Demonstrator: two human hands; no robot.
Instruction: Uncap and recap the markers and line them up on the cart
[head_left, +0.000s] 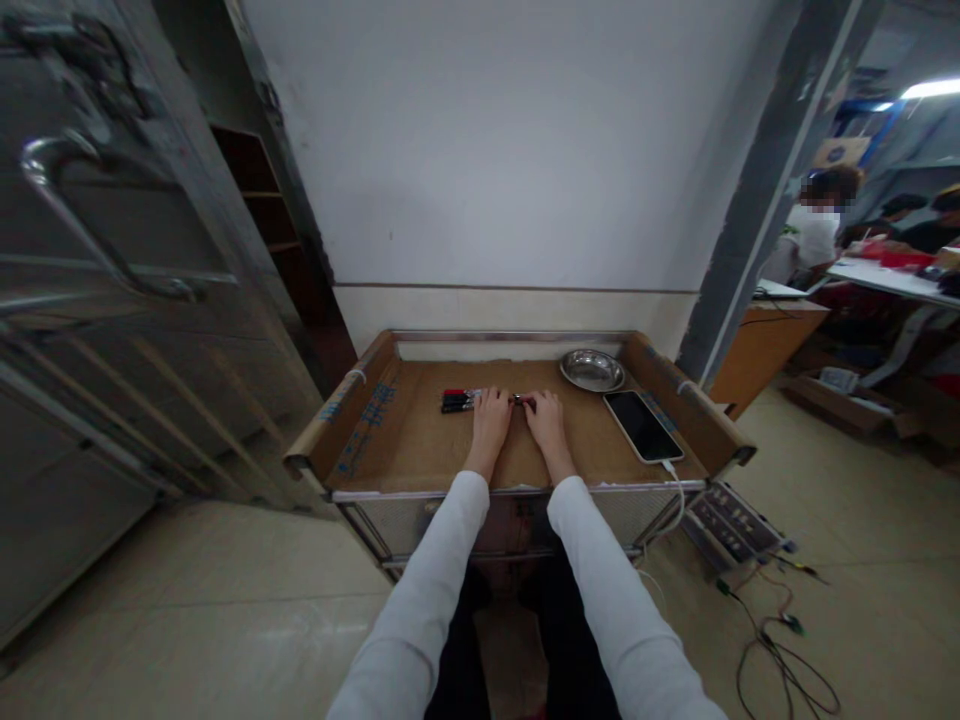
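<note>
Brown cardboard-lined worktop (420, 450): left hand (491, 410) and right hand (546, 416), slightly apart, seemingly handle slim red-and-black pieces (454, 406); grip unclear, next move likely needs care.

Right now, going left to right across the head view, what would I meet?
Curved silver metal door handle, slender red and black objects, the person's left hand, right hand, white-edged phone with a black screen, orange-brown wooden desk.

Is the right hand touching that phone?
No, the right hand is apart from the phone, which lies to its right on the cardboard.
</note>
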